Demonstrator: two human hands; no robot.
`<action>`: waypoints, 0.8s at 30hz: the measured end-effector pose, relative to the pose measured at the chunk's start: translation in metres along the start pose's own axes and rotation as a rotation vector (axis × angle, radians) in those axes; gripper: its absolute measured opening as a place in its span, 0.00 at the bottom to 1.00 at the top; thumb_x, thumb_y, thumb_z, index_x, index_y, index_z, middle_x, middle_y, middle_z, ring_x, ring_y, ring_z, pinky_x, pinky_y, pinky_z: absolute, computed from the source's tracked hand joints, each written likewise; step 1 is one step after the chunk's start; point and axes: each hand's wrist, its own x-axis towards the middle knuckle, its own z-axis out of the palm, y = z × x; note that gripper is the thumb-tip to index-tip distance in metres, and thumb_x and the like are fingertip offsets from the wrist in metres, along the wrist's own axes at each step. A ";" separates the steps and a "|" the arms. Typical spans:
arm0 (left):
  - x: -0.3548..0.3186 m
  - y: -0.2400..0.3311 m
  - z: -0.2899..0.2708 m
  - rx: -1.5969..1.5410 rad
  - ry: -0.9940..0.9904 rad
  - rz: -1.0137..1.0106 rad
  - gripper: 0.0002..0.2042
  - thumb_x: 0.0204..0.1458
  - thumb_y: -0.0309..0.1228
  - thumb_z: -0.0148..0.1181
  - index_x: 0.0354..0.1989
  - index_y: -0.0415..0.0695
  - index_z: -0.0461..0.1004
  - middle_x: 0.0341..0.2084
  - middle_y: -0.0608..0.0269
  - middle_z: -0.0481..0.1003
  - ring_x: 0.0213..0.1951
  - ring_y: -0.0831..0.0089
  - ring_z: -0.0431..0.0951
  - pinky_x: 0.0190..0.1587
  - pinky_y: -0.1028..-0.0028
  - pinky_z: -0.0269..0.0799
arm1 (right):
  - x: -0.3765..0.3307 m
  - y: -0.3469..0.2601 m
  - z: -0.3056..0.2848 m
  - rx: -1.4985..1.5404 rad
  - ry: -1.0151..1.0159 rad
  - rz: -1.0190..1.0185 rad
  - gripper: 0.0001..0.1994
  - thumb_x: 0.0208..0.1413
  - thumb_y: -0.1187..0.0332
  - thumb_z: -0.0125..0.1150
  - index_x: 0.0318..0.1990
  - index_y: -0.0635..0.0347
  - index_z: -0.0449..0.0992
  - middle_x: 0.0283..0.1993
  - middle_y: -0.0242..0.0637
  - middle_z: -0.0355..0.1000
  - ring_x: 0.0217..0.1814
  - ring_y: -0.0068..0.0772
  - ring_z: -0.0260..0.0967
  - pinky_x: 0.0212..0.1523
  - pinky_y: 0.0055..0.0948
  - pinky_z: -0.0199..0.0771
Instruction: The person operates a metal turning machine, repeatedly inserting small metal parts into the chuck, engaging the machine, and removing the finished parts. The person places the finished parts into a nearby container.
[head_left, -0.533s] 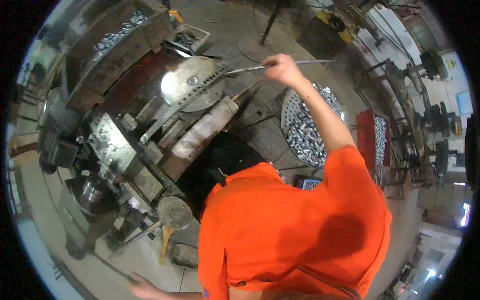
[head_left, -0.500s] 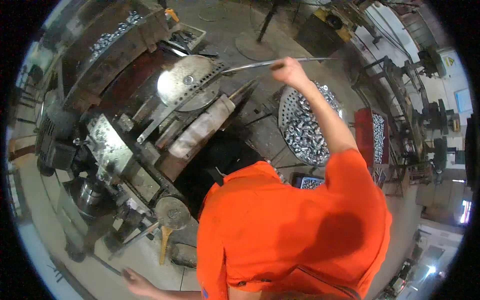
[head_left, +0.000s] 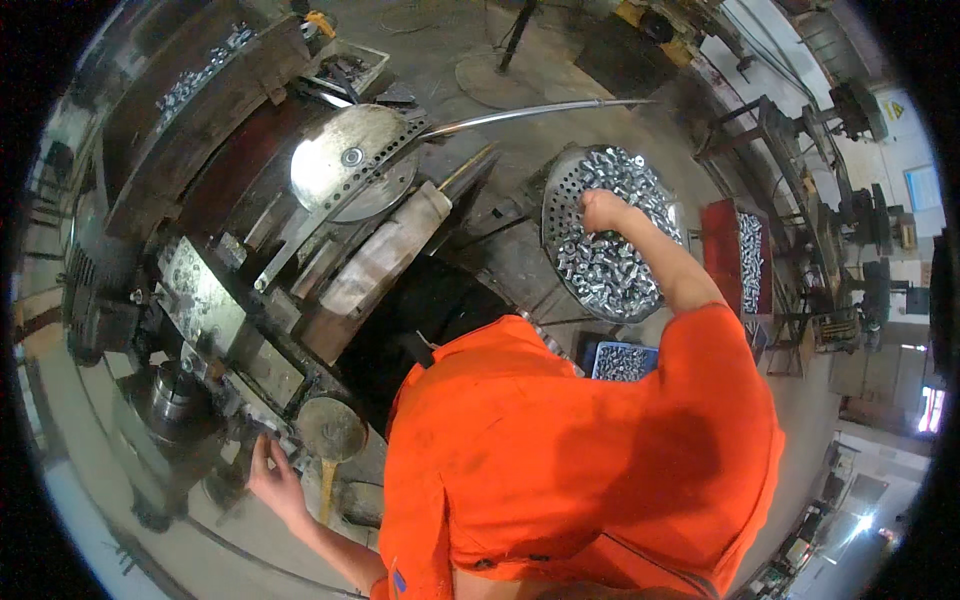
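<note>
Workshop machinery fills the left. Right hand (head_left: 603, 212) digs, curled, into metal nuts (head_left: 610, 262) heaped in a perforated tray (head_left: 552, 200); left hand (head_left: 272, 480) rests loosely open on the press (head_left: 200, 300). Tray remains full.

A blue crate (head_left: 621, 362) of metal parts sits beside a red bin (head_left: 737, 258).

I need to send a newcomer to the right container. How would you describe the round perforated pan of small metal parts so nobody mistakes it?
Start at the big dark machine with its shiny round disc. To the right of it, the right hand digs into the perforated pan. Unlike the blue crate and red bin, it is round, grey and holed.
</note>
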 end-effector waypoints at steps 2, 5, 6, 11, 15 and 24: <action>-0.009 -0.024 -0.002 0.075 0.077 0.094 0.12 0.53 0.29 0.55 0.42 0.33 0.72 0.32 0.46 0.76 0.30 0.61 0.77 0.34 0.69 0.71 | 0.009 0.004 0.004 -0.039 -0.026 0.028 0.13 0.31 0.66 0.58 0.28 0.63 0.76 0.35 0.51 0.73 0.40 0.48 0.71 0.43 0.37 0.72; -0.018 -0.023 -0.008 0.049 0.055 -0.085 0.13 0.54 0.30 0.53 0.43 0.33 0.72 0.33 0.49 0.76 0.31 0.65 0.76 0.34 0.71 0.69 | 0.013 -0.001 0.003 -0.170 -0.069 -0.034 0.13 0.32 0.65 0.57 0.28 0.60 0.77 0.36 0.50 0.73 0.39 0.47 0.72 0.41 0.36 0.73; -0.019 -0.026 -0.007 0.029 0.075 -0.050 0.13 0.54 0.31 0.53 0.43 0.33 0.72 0.33 0.49 0.76 0.30 0.66 0.76 0.33 0.71 0.69 | 0.015 -0.007 0.002 -0.202 -0.076 -0.050 0.14 0.32 0.64 0.57 0.29 0.60 0.77 0.36 0.50 0.73 0.39 0.47 0.72 0.42 0.36 0.73; -0.019 -0.037 -0.016 0.130 0.083 -0.040 0.13 0.54 0.31 0.54 0.43 0.34 0.73 0.33 0.50 0.76 0.31 0.67 0.75 0.34 0.72 0.68 | 0.019 -0.006 0.013 -0.202 0.045 -0.059 0.13 0.33 0.64 0.57 0.26 0.66 0.77 0.36 0.49 0.73 0.42 0.46 0.71 0.45 0.36 0.71; -0.016 0.000 -0.033 -0.169 0.144 -0.096 0.12 0.53 0.30 0.55 0.41 0.33 0.73 0.31 0.54 0.77 0.32 0.72 0.76 0.38 0.73 0.70 | 0.015 -0.040 -0.028 0.159 0.165 -0.061 0.13 0.31 0.65 0.58 0.28 0.58 0.79 0.36 0.48 0.73 0.40 0.47 0.71 0.42 0.36 0.71; 0.044 0.104 0.004 -0.942 -0.177 -0.074 0.16 0.58 0.35 0.46 0.36 0.33 0.73 0.24 0.60 0.76 0.28 0.75 0.76 0.35 0.76 0.70 | -0.072 -0.323 -0.122 0.672 0.347 -1.417 0.21 0.25 0.69 0.58 0.36 0.56 0.78 0.44 0.44 0.66 0.46 0.47 0.64 0.46 0.37 0.66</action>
